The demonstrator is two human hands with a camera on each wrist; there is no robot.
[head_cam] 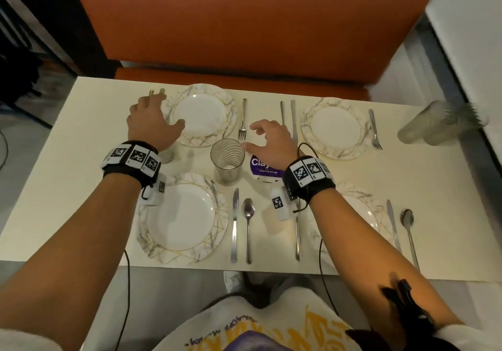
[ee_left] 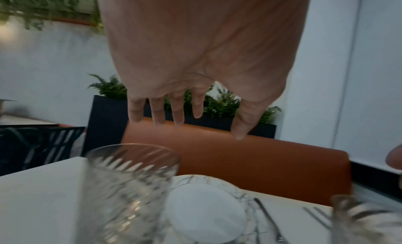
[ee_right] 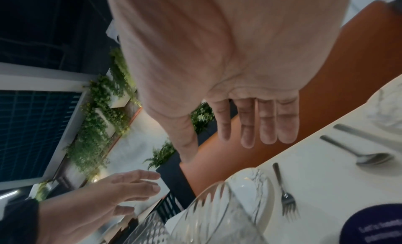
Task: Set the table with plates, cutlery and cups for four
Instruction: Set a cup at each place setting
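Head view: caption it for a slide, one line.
Both open hands, left hand and right hand, hover over four marbled white plates and a ribbed clear glass.

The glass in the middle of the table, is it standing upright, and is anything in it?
Upright and empty. The glass stands on its base, open rim up, and its bare bottom shows through.

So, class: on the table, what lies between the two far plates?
In the head view, between the far left plate and the far right plate lie a fork, then a spoon and a knife, partly hidden by the right hand.
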